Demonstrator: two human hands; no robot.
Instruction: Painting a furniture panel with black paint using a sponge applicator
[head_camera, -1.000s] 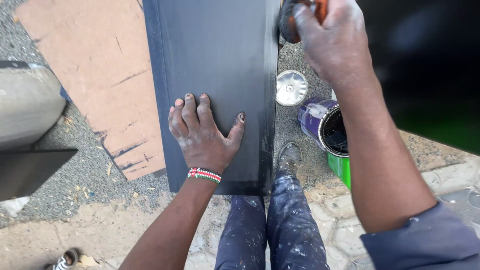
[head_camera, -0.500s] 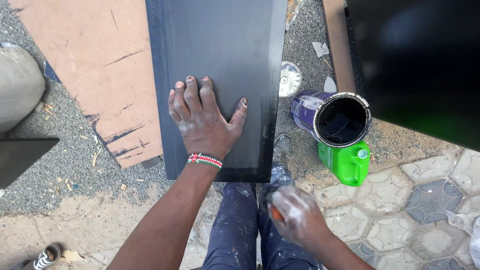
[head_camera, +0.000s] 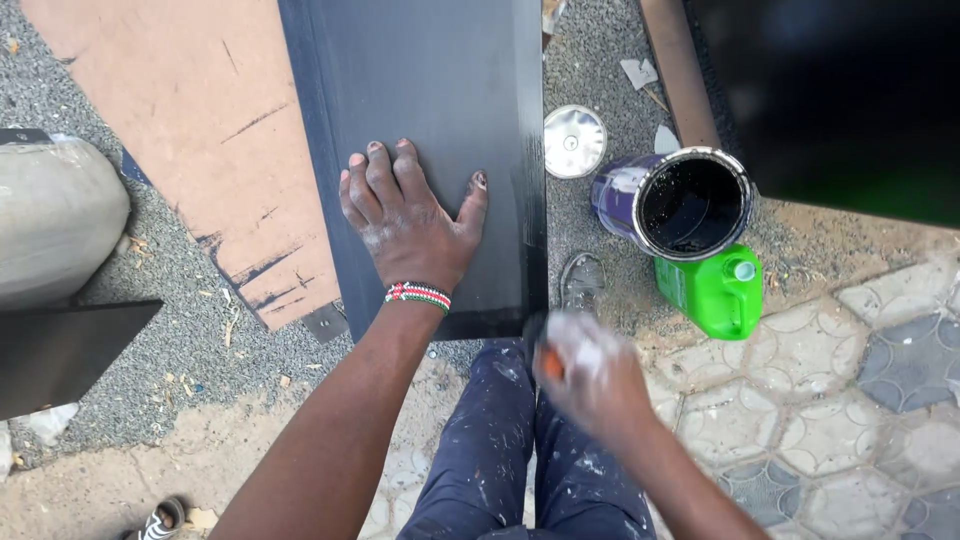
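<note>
Head view: left hand (head_camera: 410, 225) lies flat with fingers spread on the black painted board (head_camera: 430, 90), near its lower end. Right hand (head_camera: 590, 375), blurred, appears to be closed around something orange at the board's bottom right corner, above paint-spattered trousers (head_camera: 500, 450). Just right of the board stand an open paint tin (head_camera: 680, 205), its lid (head_camera: 573, 142) and a green jug (head_camera: 715, 290).

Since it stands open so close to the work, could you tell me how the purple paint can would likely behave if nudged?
The paint can already leans on the green jug, so a nudge would probably tip it. It looks nearly full of black paint, so likely heavy and quick to spill. Its lid lies apart on the gravel.
</note>
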